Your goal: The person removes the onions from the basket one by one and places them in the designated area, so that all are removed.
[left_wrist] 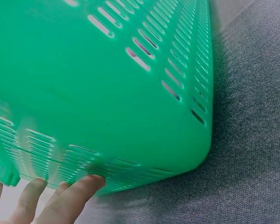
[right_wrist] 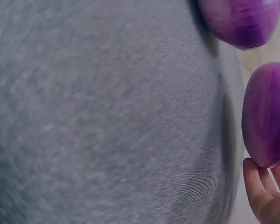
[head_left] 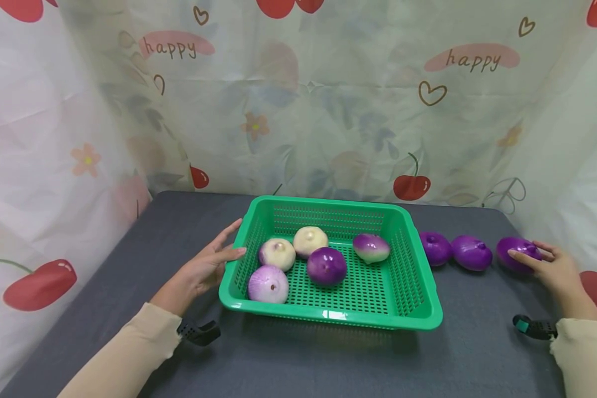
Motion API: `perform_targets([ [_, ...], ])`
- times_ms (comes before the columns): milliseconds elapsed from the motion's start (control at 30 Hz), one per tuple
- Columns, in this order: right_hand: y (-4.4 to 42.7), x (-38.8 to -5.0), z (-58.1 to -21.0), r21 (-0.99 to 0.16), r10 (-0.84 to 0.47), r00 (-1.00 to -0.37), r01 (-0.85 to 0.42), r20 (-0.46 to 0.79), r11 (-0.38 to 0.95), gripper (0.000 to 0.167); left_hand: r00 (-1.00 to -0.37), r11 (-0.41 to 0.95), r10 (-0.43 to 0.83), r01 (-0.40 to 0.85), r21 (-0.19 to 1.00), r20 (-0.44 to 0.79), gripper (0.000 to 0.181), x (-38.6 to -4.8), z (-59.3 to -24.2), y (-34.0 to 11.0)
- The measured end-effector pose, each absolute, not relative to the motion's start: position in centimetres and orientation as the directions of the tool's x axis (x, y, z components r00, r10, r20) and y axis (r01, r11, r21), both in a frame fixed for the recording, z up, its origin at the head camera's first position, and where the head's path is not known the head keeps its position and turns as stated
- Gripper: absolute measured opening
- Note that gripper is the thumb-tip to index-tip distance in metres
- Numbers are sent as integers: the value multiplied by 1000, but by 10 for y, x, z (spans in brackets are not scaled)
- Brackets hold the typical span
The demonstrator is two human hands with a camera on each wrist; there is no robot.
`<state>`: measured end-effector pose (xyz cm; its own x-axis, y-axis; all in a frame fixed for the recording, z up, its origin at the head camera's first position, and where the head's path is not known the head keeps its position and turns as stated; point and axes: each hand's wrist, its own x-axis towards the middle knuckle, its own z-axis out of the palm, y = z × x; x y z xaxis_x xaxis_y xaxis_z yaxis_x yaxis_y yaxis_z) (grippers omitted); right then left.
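A green plastic basket (head_left: 330, 315) with slotted walls stands in the middle of the table in the head view. At its left rim my left hand (head_left: 204, 268) holds on, thumb over the edge and fingers along the outer wall; the left wrist view shows those fingers (left_wrist: 65, 203) touching the slotted side. Far right, my right hand (head_left: 559, 271) grips a purple onion (head_left: 514, 254), thumb in front and fingers behind. In the right wrist view, fingertips meet the end of that onion (right_wrist: 267, 114). Two more purple onions, one in the middle (head_left: 471, 253) and one beside the basket (head_left: 435, 249), form a row with it.
Inside the basket lie a dark purple onion (head_left: 326, 267), a pale purple one (head_left: 268, 284), two whitish ones (head_left: 310, 241) and a purple-and-white one (head_left: 371, 248). A printed curtain (head_left: 308, 110) hangs behind and beside the grey table (head_left: 328, 365).
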<state>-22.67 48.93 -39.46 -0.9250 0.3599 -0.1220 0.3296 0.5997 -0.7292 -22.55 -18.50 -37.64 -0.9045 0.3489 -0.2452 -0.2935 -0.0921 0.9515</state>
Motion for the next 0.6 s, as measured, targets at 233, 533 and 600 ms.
perform_targets([
  [233,491,-222,-396,-759,292,-946,293,-141,582,92,-906,-92,345,-293,952,-245,80,-226,-376,-185],
  [533,491,-225,-402,-745,269,-950,292,-156,600,94,-906,-93,348,-288,953,-240,79,-226,-377,-185],
  [600,489,-225,-401,-739,264,-950,296,-164,605,94,-906,-96,350,-287,953,-238,78,-226,-377,-185],
])
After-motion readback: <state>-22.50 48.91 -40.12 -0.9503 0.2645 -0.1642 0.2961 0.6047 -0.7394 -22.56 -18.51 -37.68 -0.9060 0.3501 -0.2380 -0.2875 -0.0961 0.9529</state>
